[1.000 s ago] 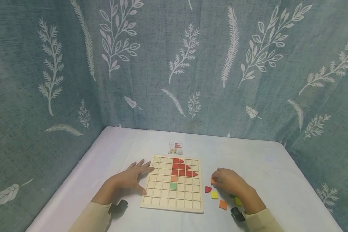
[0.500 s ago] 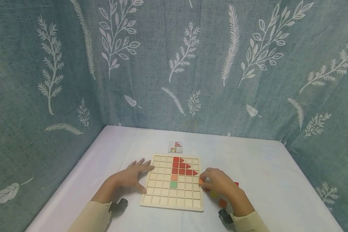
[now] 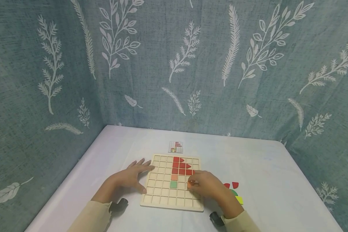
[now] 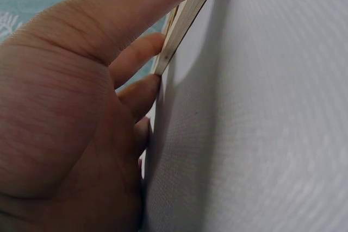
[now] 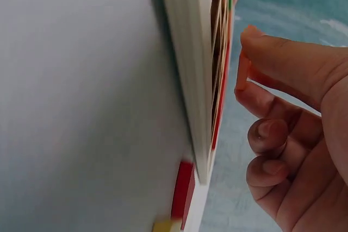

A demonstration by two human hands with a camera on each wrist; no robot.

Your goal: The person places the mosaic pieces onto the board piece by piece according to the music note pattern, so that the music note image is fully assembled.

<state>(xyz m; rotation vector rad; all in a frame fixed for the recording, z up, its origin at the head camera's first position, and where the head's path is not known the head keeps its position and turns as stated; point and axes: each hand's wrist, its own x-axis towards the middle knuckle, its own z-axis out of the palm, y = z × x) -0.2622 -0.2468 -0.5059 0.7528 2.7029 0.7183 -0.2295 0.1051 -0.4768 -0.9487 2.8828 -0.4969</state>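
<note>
- Right hand (image 3: 206, 185): thumb and forefinger pinching one orange tile (image 3: 189, 184), held over the right part of the board (image 3: 171, 208), apart from the surface in the right wrist view.
- Left hand (image 3: 131, 178): fingers spread, thumb and forefinger at the board's left edge, nothing gripped.
- Risk, slip: narrow fingertip pinch; the tile could turn or drop.
- Risk, bad seating: raised ridges between cells; a tile let go off-centre would probably sit tilted.
- Risk, knock: fingers right beside the lowest row of red tiles (image 3: 182, 171), its tip partly covered; a low pass could dislodge it.
- Risk, shift: light edge contact at left; a hard press might slide the board.
- Also on board: second orange tile (image 3: 174, 177), green tile (image 3: 173, 184) below it.
- Beyond board: picture card (image 3: 175, 147).
- Beside right forearm: red pieces (image 3: 235, 185), green piece (image 3: 234, 192), yellow tile (image 3: 239, 200), partly screened by the arm.
- Obstruction: right hand, hiding several cells.
</note>
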